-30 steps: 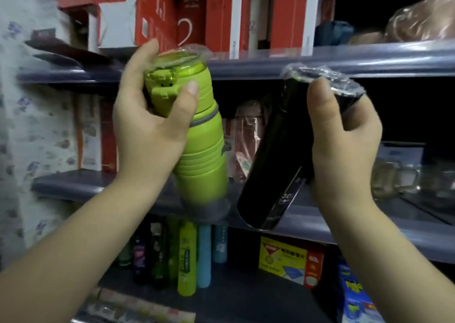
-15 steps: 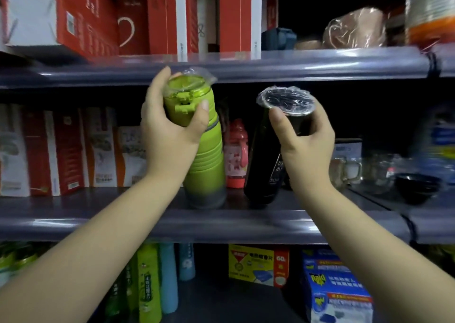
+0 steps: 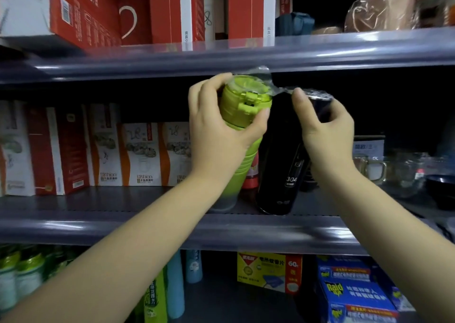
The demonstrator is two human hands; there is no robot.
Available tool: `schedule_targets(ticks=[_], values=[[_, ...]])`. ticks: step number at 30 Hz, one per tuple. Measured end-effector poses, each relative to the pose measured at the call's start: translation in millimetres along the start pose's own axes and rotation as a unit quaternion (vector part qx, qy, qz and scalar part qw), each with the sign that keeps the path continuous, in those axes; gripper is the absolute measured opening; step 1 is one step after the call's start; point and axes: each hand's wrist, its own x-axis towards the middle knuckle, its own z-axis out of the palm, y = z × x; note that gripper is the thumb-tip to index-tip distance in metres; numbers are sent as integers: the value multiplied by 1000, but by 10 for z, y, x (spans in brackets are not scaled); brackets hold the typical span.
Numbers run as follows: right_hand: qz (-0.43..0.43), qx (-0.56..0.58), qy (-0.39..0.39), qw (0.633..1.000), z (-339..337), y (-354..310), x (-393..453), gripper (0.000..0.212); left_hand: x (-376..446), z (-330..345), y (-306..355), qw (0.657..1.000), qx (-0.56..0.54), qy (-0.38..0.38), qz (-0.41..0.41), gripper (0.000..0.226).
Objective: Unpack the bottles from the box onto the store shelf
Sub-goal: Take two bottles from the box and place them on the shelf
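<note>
A lime-green bottle (image 3: 243, 101) in clear plastic wrap stands on the middle grey shelf (image 3: 152, 229). My left hand (image 3: 221, 130) grips it round the lid and upper body. Right beside it stands a black bottle (image 3: 283, 165), also wrapped, marked 304. My right hand (image 3: 325, 128) holds the black bottle by its top, fingers curled over the cap. The two bottles touch near their tops. A small red bottle (image 3: 251, 180) shows behind them. The box is out of sight.
Orange-and-white cartons (image 3: 138, 152) fill the middle shelf's left side. Glass mugs (image 3: 376, 170) and a dark bowl (image 3: 440, 189) sit at its right. Red boxes (image 3: 167, 10) line the top shelf. Below are spray bottles (image 3: 177, 285) and blue Raid boxes (image 3: 354, 293).
Both bottles have gone from tilted in the air to standing on the middle shelf, side by side. My hands moved forward and closer together, keeping their grip.
</note>
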Motion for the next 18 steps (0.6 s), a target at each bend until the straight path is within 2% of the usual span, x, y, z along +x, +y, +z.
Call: schedule_targets(ticks=[3,7,13,18], values=[[27,-8,-13,1000,0,52,83,32,114,77,-126,999,7,-2,-52,62],[51,-19,-44,998,79,88,175,25,242,147,-330,991,36,15,-127,64],[109,-38,-77,990,250,236,242,31,337,215,-576,979,13,61,-195,63],[133,-36,-87,987,301,279,244,28,397,172,-775,966,12,71,-247,76]])
